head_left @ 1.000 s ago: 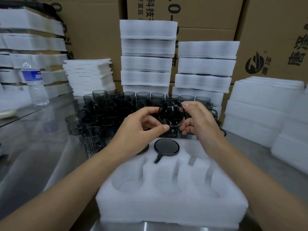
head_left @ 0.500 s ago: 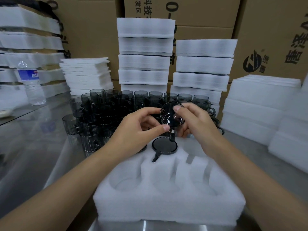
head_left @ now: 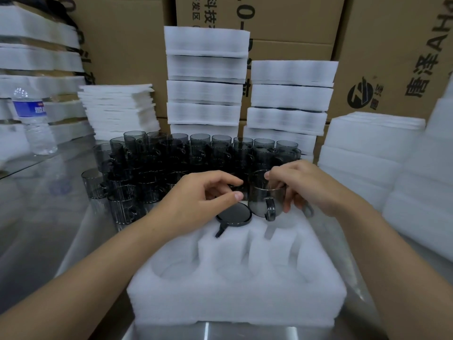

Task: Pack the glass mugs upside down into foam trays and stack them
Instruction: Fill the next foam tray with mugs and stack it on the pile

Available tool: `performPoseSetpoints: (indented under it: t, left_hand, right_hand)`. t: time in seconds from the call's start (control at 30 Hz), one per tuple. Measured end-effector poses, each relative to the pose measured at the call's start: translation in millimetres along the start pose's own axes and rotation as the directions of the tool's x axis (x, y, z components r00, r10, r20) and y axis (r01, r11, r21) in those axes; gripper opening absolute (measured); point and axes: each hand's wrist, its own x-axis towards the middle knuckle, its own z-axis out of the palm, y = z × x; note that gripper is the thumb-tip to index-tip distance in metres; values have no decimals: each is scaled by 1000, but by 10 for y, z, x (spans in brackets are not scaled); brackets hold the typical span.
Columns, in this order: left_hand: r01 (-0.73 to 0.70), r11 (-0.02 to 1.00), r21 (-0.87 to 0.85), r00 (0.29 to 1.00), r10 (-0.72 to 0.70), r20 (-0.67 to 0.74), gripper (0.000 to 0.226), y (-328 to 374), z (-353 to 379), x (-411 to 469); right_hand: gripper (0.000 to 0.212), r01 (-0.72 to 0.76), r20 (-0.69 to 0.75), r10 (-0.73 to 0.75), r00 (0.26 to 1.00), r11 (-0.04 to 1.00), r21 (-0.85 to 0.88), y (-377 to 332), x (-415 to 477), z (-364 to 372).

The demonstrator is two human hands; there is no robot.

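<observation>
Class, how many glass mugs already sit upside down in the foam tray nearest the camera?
1: a seated mug in the back row's middle pocket of the foam tray. The right hand holds a second mug at the back-right pocket. The left hand may hide one more.

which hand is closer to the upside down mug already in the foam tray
Left. The left hand hovers just above the seated mug, thumb over its far edge; the right hand is off to its right, holding a second mug.
</observation>
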Motion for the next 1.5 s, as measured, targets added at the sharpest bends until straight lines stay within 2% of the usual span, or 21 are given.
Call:
performPoseSetpoints:
  t: [0.1, 0.27, 0.5, 0.73, 1.07, 1.2, 1.33, 1.5]
  left_hand:
    - [6, 1000, -4, 1000, -6, 6, 15, 17, 1, -8]
    - [13, 1000, -13, 1000, -13, 18, 14, 24, 4, -13]
    - [11, 1000, 4, 1000, -11, 27, 15, 28, 1, -14]
    - [12, 999, 31, 999, -13, 31, 16, 15, -2, -6]
    - [17, 998, 54, 999, -19, 39, 13, 24, 2, -8]
    - [14, 999, 45, 999, -16, 31, 12, 31, 9, -11]
    - [13, 999, 44, 999, -15, 31, 11, 39, 9, -9]
    - [5, 999, 48, 999, -6, 34, 12, 39, 9, -7]
  right_hand:
    - [36, -56, 25, 60, 998, 989, -139, -45, -52, -83]
    - [35, -84, -48, 72, 996, 936, -341, -124, -99, -140]
    - [35, -89, -74, 60, 995, 866, -492, -173, -189, -238]
    - [29, -108, -73, 81, 994, 837, -536, -173, -199, -305]
    - [29, -49, -31, 39, 999, 838, -543, -156, -200, -366]
    - [37, -45, -118, -15, 993, 872, -487, -176, -198, -349]
    - [36, 17, -196, -128, 972, 873, -487, -198, -168, -243]
    - [32, 130, -108, -203, 973, 873, -471, -202, -116, 26]
